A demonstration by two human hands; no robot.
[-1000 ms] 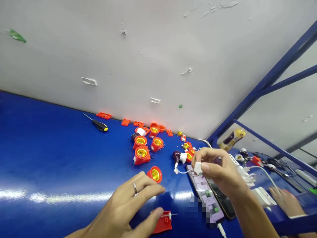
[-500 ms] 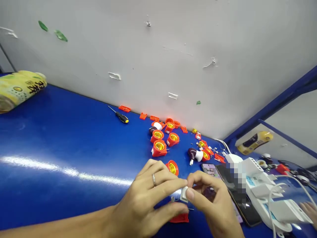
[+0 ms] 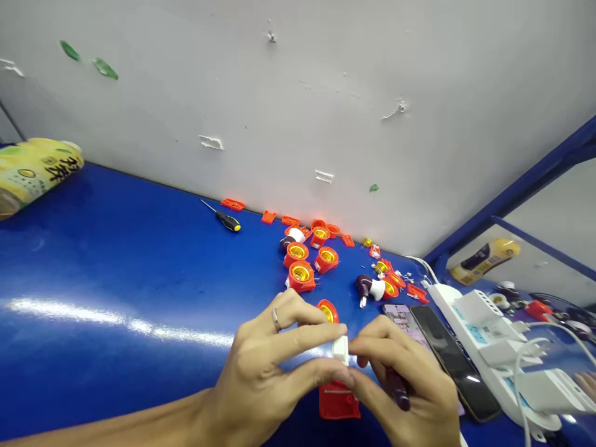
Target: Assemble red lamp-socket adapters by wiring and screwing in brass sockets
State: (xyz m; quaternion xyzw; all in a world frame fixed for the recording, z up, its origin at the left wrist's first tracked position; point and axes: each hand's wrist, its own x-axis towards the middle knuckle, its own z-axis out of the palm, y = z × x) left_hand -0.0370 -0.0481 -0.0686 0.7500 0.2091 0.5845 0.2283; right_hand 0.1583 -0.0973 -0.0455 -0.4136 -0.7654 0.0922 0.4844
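My left hand [image 3: 270, 366], with a ring on one finger, and my right hand [image 3: 405, 385] meet low in the middle, both pinching a small white plastic part [image 3: 341, 351] between fingertips. A dark slim tool [image 3: 398, 391] lies in my right palm. Right under the hands a red socket base [image 3: 338, 400] rests on the blue table [image 3: 116, 261]. An orange lamp socket with a brass insert [image 3: 327, 310] sits just beyond my left fingers.
Several orange sockets [image 3: 302, 276] and loose orange parts lie near the wall, with a screwdriver [image 3: 223, 217]. Two phones [image 3: 447, 360] and a white power strip [image 3: 484, 341] with chargers are at the right. A yellow packet [image 3: 32, 171] lies far left. Another person's hand [image 3: 587, 383] shows at the right edge.
My right hand brought the white part down from above the phones to my left hand, which lifted off the red base. Both hands now pinch it. The view swung left.
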